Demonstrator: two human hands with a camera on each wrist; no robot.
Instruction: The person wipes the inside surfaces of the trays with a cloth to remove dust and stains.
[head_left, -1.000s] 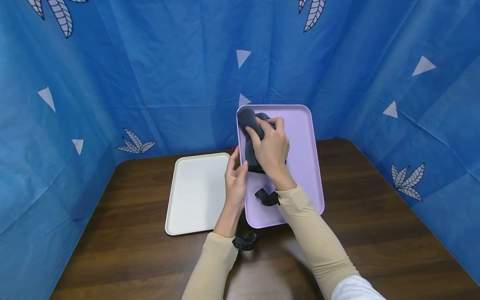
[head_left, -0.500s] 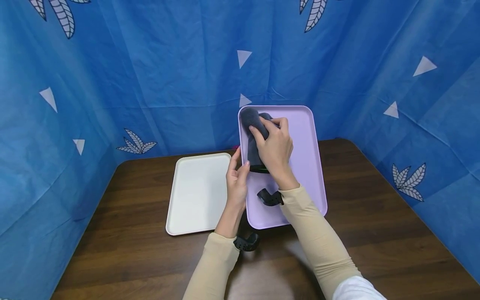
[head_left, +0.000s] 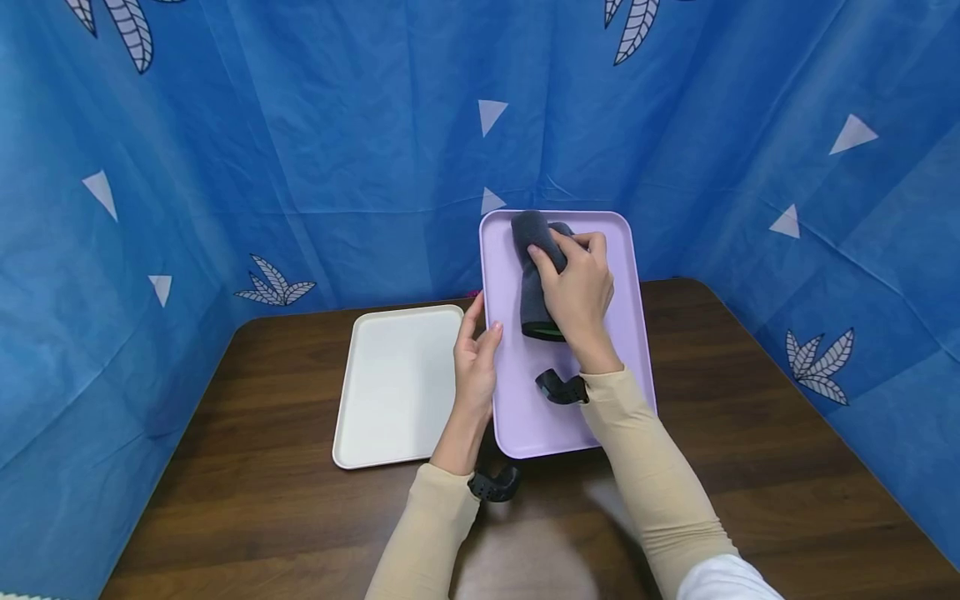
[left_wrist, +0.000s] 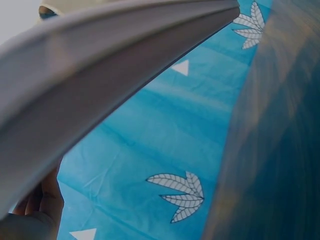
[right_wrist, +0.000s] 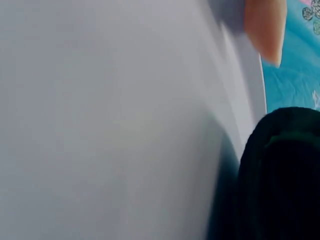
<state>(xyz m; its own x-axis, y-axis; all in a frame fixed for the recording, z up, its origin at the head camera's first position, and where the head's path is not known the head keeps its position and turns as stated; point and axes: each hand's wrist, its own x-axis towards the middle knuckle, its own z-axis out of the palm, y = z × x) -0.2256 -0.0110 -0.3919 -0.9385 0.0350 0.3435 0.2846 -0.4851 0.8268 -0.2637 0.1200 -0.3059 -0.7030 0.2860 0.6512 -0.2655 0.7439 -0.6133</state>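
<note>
A lilac rectangular tray (head_left: 525, 417) is held up at a tilt over the table, its inside facing the head camera. My left hand (head_left: 474, 367) grips its left rim, thumb on the inner side and fingers behind. Bunched against the inner face is a dark grey folded cloth (head_left: 536, 292) with a green lining at its lower end. My right hand (head_left: 581, 287) pinches that cloth between thumb and fingers, left of the tray's middle. In the left wrist view the tray's underside (left_wrist: 100, 90) crosses in front of the hand. The cloth's open end (right_wrist: 255, 185) looms dark in the right wrist view.
A white rectangular tray (head_left: 397, 392) lies flat on the dark wooden table (head_left: 255, 467), left of the lilac one. Blue patterned curtains (head_left: 337, 150) enclose the back and sides. Something small and pink (head_left: 472, 294) peeks out beside the lilac tray's left rim.
My right hand has slid the cloth rightward across the lilac tray, away from its left rim. The left hand keeps its grip, and the tray has shifted slightly to the right.
</note>
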